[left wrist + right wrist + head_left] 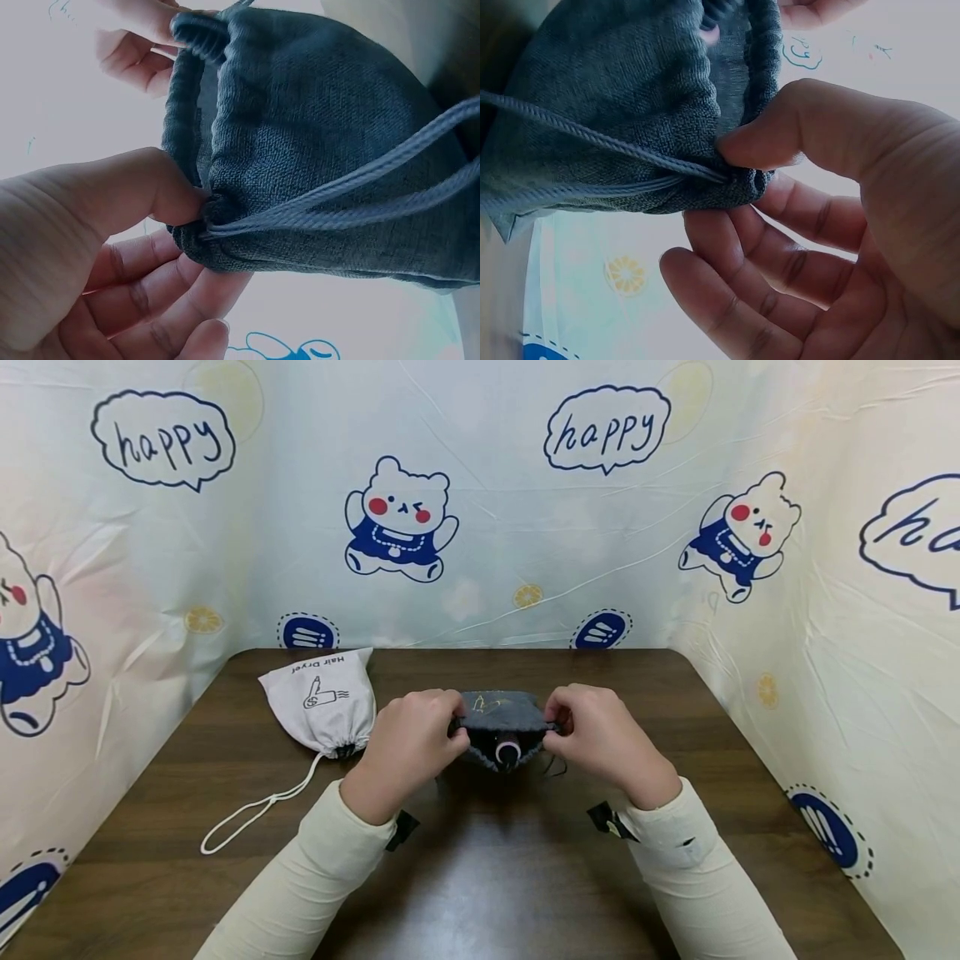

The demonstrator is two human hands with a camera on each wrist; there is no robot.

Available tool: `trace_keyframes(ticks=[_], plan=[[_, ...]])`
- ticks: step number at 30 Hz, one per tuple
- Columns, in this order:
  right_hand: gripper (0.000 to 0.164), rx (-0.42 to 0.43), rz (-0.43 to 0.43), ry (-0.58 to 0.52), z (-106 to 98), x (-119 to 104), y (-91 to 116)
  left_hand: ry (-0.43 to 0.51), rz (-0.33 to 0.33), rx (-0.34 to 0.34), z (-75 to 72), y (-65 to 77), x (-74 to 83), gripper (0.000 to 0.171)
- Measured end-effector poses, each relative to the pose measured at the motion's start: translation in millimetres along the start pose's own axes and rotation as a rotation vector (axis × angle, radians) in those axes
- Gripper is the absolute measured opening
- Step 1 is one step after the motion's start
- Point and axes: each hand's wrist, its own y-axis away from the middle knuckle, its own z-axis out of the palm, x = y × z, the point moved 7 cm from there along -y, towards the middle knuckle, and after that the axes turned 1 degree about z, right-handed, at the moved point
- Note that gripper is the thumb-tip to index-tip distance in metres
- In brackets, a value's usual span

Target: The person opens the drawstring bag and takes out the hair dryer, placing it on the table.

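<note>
A dark grey cloth drawstring bag [504, 712] is held at its gathered mouth by both hands. My left hand [416, 735] pinches the left corner of the rim between thumb and fingers; in the left wrist view a grey cord [352, 187] runs out from beside the thumb. On the opposite corner my right hand [600, 735] pinches the rim the same way, with another cord [607, 142] trailing from it. The mouth gapes toward me. Inside shows the round end of a black and pinkish object [508, 750]; most of it is hidden in the bag.
At the left of the wooden table [495, 877] lies a white drawstring bag [322, 702] printed "Hair Dryer". Its white cord [258, 810] loops toward the front left. A printed curtain [495, 527] hangs behind and along both sides of the table.
</note>
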Motion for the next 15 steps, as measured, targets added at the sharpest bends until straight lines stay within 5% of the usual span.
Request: trace_keyframes(ticks=[15], plan=[[0.013, -0.002, 0.01, -0.011, -2.7, 3.8, 0.1, 0.001, -0.007, -0.018, -0.2, -1.5, -3.2, 0.008]])
